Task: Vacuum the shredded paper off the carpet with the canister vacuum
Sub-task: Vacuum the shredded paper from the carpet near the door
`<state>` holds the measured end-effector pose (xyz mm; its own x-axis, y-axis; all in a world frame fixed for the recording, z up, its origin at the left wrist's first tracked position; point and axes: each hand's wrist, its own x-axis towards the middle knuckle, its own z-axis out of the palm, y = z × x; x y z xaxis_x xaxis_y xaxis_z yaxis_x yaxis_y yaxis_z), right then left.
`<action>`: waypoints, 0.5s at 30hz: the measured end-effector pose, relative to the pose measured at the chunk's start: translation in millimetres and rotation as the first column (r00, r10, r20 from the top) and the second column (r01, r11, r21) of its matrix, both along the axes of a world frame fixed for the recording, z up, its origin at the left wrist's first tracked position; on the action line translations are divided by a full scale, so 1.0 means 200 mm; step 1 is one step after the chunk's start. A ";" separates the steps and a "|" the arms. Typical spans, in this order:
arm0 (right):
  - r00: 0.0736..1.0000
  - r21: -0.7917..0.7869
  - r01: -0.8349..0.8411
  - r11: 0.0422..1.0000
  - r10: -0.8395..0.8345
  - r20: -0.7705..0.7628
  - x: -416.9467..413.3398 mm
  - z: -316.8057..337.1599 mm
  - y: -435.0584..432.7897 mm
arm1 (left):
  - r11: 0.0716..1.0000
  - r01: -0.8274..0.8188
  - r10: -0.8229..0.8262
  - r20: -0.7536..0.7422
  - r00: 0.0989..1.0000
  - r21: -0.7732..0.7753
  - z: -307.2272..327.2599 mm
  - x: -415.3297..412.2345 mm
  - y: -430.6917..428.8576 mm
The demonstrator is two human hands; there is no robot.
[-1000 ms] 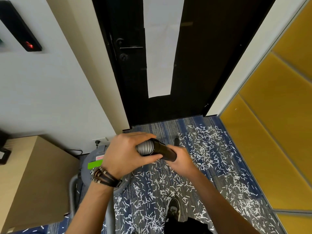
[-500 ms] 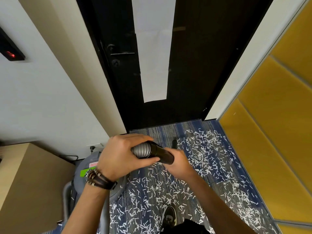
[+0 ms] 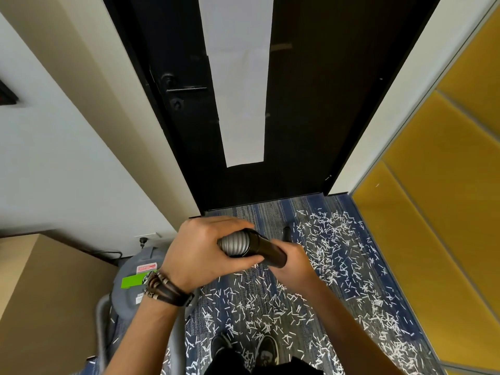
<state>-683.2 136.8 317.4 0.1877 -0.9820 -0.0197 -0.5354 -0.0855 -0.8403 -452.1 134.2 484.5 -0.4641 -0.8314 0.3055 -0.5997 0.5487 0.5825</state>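
Note:
White shredded paper [image 3: 332, 255] lies scattered over the blue-grey striped carpet [image 3: 259, 215] in front of a black door. The grey canister vacuum [image 3: 135, 280] stands low left, partly behind my left arm. My left hand [image 3: 200, 253] grips the ribbed grey hose end [image 3: 234, 243] where it joins the black wand handle [image 3: 270, 251]. My right hand [image 3: 293, 262] holds the black wand from below, just right of the left hand. The wand's dark lower end [image 3: 286, 234] shows on the carpet beyond my hands.
A shut black door [image 3: 297, 104] with a lever handle [image 3: 186, 89] blocks the way ahead. Yellow padded wall panels [image 3: 446, 212] run along the right. A beige cabinet [image 3: 48, 307] stands at lower left, and my shoes [image 3: 266, 347] are on the carpet below.
My view has tilted down and shifted left a little, so the door fills more of the frame. Both hands keep the same hold on the hose and wand.

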 end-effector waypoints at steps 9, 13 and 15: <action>0.999 -0.045 0.050 0.998 -0.050 -0.002 0.00 0.03 -0.11 | 0.999 0.022 -0.023 -0.013 1.000 -0.025 0.01 0.02 -0.16; 0.998 -0.072 0.061 0.996 -0.064 -0.030 0.00 0.05 -0.25 | 0.999 0.035 -0.035 -0.011 0.999 0.002 -0.01 0.03 -0.29; 0.998 -0.082 0.048 0.995 -0.052 -0.046 0.00 0.04 -0.32 | 0.999 0.040 -0.040 0.002 0.999 0.021 -0.05 0.03 -0.36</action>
<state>-682.7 72.3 326.1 0.1396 -0.9888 0.0526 -0.5802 -0.1247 -0.8048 -445.6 62.7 474.2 -0.4976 -0.8185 0.2870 -0.5790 0.5598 0.5927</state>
